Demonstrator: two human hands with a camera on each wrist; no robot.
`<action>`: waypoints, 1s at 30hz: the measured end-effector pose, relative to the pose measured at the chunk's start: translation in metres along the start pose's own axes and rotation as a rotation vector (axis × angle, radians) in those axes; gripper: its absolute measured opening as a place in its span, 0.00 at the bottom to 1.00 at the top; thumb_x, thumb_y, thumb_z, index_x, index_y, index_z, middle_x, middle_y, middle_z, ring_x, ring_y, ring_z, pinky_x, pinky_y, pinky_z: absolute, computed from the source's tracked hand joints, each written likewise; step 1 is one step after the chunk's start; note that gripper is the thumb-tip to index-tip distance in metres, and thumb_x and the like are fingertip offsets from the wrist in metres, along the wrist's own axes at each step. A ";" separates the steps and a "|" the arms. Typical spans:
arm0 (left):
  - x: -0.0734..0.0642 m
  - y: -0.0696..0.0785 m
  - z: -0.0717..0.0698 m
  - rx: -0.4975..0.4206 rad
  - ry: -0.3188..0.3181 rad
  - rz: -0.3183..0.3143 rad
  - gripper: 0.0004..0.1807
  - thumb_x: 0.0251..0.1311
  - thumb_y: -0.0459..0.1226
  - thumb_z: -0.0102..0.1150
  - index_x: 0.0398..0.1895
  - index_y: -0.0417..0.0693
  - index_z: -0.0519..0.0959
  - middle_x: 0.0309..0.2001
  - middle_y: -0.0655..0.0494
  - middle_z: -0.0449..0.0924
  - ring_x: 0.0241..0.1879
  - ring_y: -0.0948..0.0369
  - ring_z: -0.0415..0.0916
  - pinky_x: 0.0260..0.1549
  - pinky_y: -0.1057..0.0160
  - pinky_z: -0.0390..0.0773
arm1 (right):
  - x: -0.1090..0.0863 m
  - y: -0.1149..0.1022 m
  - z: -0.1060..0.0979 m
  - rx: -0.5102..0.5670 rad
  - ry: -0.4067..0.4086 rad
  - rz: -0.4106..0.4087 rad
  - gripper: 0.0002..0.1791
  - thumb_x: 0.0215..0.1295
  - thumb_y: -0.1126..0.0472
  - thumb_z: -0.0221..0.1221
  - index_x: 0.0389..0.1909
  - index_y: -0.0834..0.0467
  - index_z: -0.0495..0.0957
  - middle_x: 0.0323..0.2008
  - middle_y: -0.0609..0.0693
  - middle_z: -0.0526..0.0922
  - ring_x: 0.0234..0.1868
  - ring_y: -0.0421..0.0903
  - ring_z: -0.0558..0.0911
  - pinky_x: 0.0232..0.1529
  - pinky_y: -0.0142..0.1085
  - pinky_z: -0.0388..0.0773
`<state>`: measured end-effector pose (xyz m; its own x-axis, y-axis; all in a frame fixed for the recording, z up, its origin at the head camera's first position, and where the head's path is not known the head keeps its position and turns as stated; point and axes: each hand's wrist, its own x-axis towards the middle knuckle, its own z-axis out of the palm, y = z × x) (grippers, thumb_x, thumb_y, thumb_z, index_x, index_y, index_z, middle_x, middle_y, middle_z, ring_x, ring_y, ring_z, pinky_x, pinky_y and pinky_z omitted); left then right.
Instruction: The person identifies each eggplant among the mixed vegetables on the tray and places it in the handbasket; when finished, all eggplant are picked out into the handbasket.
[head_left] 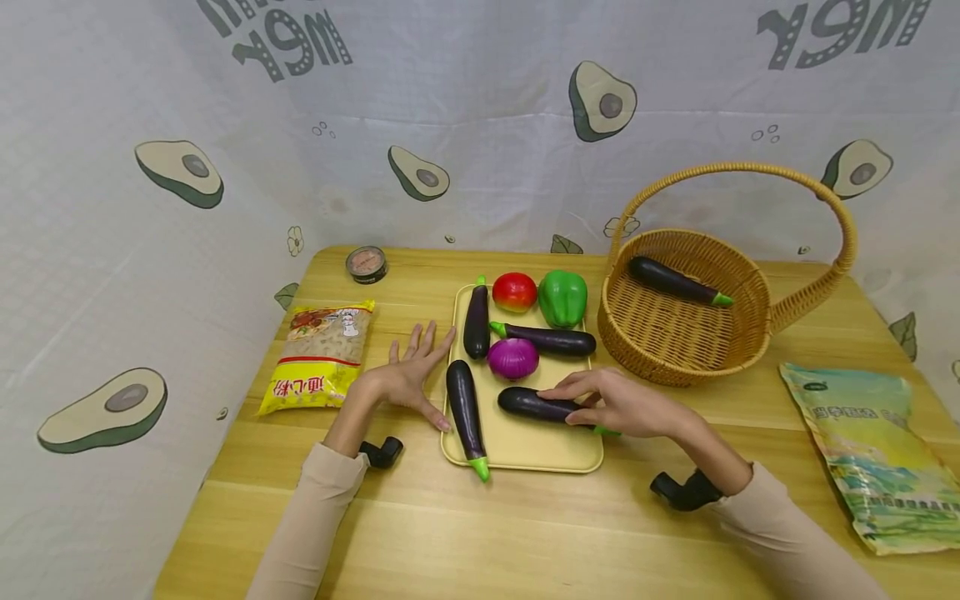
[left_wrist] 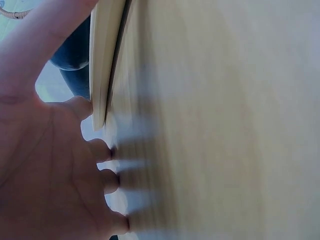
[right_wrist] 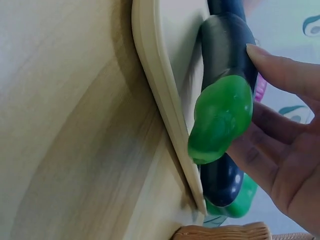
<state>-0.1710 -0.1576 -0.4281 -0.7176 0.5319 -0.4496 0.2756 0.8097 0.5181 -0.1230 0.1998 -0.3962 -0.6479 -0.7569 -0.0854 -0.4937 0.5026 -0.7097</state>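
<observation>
Before patterned cloth [head_left: 510,183], tray [head_left: 540,454] on wood [head_left: 465,533]

Backdrop: pale cloth [head_left: 510,200] (avocado prints [head_left: 603,104], grey lettering [head_left: 292,43]) | Tabletop [head_left: 525,533]: yellowish wood, visible grain | Light: soft

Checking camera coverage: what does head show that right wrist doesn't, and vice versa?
Head only: the left hand, pasta bag, tin, and the eggplant inside the basket.
Right wrist only: the palm side of the right hand, nearly all the green cap on the held eggplant.
Both: the right hand gripping that eggplant, parts of the tray and basket.
</observation>
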 end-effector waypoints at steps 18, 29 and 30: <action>0.001 0.000 0.000 0.005 0.000 0.000 0.83 0.40 0.56 0.85 0.84 0.58 0.25 0.81 0.42 0.10 0.80 0.44 0.07 0.75 0.32 0.17 | -0.014 -0.006 -0.029 0.006 0.000 -0.045 0.23 0.72 0.57 0.64 0.67 0.48 0.80 0.63 0.51 0.84 0.64 0.47 0.82 0.55 0.34 0.83; 0.000 0.001 0.000 0.012 -0.004 -0.006 0.83 0.41 0.56 0.84 0.84 0.58 0.25 0.81 0.41 0.10 0.80 0.44 0.06 0.75 0.32 0.17 | -0.034 -0.019 -0.080 -0.138 0.201 -0.081 0.25 0.68 0.65 0.66 0.65 0.46 0.81 0.62 0.53 0.84 0.65 0.35 0.78 0.57 0.19 0.75; 0.000 0.001 0.000 0.013 -0.003 -0.007 0.83 0.40 0.56 0.84 0.84 0.58 0.25 0.81 0.41 0.10 0.80 0.44 0.06 0.75 0.32 0.17 | -0.035 -0.019 -0.086 -0.150 0.222 -0.091 0.26 0.67 0.67 0.67 0.65 0.47 0.82 0.62 0.53 0.85 0.64 0.32 0.78 0.56 0.18 0.74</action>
<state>-0.1709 -0.1570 -0.4279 -0.7174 0.5270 -0.4556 0.2790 0.8166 0.5052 -0.1403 0.2527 -0.3198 -0.6998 -0.7004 0.1407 -0.6255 0.5056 -0.5942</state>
